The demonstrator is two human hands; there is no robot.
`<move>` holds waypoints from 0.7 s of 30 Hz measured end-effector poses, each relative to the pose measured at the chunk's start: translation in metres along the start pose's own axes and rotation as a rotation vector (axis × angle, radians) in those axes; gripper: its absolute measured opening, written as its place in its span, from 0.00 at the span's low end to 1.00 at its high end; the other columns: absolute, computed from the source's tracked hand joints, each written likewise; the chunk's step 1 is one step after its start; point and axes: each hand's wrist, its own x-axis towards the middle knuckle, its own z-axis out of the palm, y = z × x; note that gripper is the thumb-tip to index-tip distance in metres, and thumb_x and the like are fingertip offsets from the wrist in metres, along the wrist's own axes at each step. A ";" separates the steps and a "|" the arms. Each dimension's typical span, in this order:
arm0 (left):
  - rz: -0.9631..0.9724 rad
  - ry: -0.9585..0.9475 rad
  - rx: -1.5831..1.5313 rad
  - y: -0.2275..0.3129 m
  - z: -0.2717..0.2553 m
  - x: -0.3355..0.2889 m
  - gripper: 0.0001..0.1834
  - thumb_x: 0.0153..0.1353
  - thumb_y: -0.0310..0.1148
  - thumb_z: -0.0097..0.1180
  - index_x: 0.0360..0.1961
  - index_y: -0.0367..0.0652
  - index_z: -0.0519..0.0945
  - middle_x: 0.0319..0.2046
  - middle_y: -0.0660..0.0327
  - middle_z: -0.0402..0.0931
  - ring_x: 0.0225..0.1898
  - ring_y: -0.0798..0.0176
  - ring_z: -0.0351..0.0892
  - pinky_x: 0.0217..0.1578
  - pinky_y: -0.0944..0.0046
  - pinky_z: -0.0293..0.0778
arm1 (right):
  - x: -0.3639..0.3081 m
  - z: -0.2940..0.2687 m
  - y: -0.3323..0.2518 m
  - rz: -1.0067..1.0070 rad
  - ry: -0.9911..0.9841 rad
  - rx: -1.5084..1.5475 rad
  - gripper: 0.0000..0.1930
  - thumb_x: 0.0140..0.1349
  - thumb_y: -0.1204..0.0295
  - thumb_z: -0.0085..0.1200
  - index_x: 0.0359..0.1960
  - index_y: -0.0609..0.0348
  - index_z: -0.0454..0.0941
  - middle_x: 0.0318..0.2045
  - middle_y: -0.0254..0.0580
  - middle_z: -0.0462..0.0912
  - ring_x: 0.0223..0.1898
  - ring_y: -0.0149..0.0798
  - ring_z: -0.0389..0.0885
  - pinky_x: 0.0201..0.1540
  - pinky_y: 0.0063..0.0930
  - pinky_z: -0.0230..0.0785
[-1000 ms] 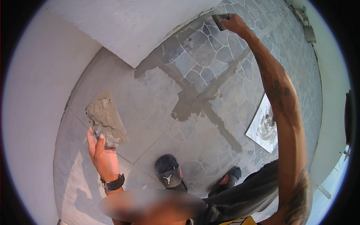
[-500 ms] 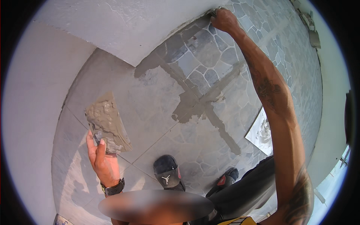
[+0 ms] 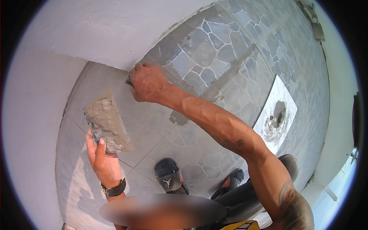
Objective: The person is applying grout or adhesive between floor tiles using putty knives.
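Observation:
My left hand (image 3: 102, 161) holds up a thin flat board (image 3: 119, 120), thumb on top and fingers beneath. Wet grey grout (image 3: 102, 115) is heaped over the board. At the corner of the white wall, my right hand (image 3: 148, 82) is closed round a small flat grey tool (image 3: 129, 80), which is mostly hidden by the fingers. The hand is low over the floor, close to the wall's foot. Grey grout is smeared along the tile joints, as in a diagonal strip (image 3: 234, 74) and a patch (image 3: 179, 118) below my right forearm.
Stone-patterned tiles (image 3: 203, 50) cover the floor. A white square plate (image 3: 285, 94) with grey smears lies right of my arm. My feet in black sandals (image 3: 168, 174) stand at the lower middle. White walls (image 3: 96, 30) bound the left and top; rubble (image 3: 316, 28) lies far right.
My right hand has come from the far end of the wall's foot back to the near corner, down and left. The left hand with the board has hardly moved.

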 end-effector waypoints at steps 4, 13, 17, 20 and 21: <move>0.034 0.068 0.039 -0.016 0.012 -0.037 0.34 0.63 0.28 0.47 0.70 0.34 0.53 0.63 0.48 0.62 0.63 0.53 0.63 0.63 0.52 0.60 | -0.057 -0.021 0.010 -0.043 -0.193 0.428 0.16 0.54 0.66 0.55 0.37 0.68 0.80 0.34 0.53 0.81 0.38 0.50 0.82 0.41 0.43 0.74; 0.015 0.083 0.032 -0.039 0.030 -0.136 0.34 0.63 0.28 0.48 0.70 0.35 0.53 0.64 0.49 0.61 0.64 0.53 0.60 0.64 0.51 0.58 | -0.220 -0.146 0.219 0.361 0.018 0.098 0.25 0.62 0.54 0.55 0.50 0.64 0.80 0.36 0.53 0.85 0.32 0.43 0.83 0.36 0.35 0.75; 0.030 0.078 0.029 -0.044 0.035 -0.206 0.35 0.63 0.29 0.49 0.70 0.34 0.54 0.64 0.49 0.60 0.64 0.53 0.60 0.63 0.51 0.57 | -0.306 -0.196 0.328 0.627 0.206 -0.076 0.24 0.61 0.56 0.54 0.49 0.65 0.80 0.36 0.51 0.84 0.35 0.41 0.82 0.41 0.34 0.73; 0.037 0.198 0.043 -0.052 0.030 -0.258 0.35 0.63 0.29 0.50 0.70 0.34 0.54 0.64 0.49 0.60 0.64 0.53 0.59 0.63 0.51 0.58 | -0.338 -0.206 0.353 0.706 0.156 -0.038 0.26 0.58 0.56 0.53 0.48 0.68 0.79 0.38 0.58 0.84 0.42 0.49 0.83 0.48 0.37 0.71; 0.037 0.208 0.039 -0.057 0.024 -0.273 0.35 0.63 0.29 0.50 0.70 0.34 0.54 0.64 0.49 0.60 0.64 0.53 0.59 0.63 0.51 0.58 | -0.345 -0.201 0.356 0.680 0.154 -0.103 0.26 0.58 0.56 0.53 0.48 0.68 0.79 0.38 0.60 0.84 0.43 0.52 0.83 0.49 0.38 0.71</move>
